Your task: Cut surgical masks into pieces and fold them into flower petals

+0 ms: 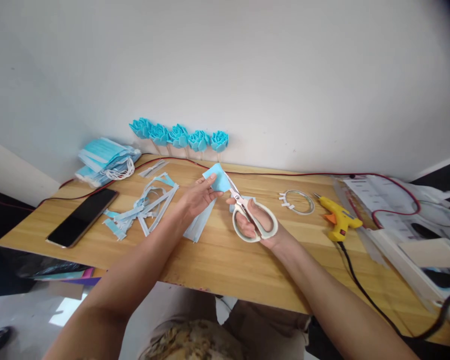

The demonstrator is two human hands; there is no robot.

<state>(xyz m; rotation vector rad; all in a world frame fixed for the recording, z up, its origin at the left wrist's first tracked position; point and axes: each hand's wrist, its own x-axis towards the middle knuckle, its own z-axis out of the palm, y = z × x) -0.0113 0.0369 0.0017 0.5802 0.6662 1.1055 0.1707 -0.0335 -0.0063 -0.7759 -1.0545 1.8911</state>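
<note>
My left hand (197, 199) pinches a small light-blue piece of mask fabric (217, 178) and holds it up above the wooden table (225, 260). My right hand (260, 225) has its fingers through the white handles of a pair of scissors (247, 214), whose blades point up and left onto the fabric's right edge. More blue fabric strips (199, 223) lie on the table just below my left hand.
A heap of cut mask strips (144, 207) lies to the left, with a black phone (82, 217) and a stack of blue masks (105, 161) beyond. Several blue fabric flowers (180, 135) lean on the wall. A tape roll (297, 201), a yellow glue gun (337, 216) and papers (371, 195) are at the right.
</note>
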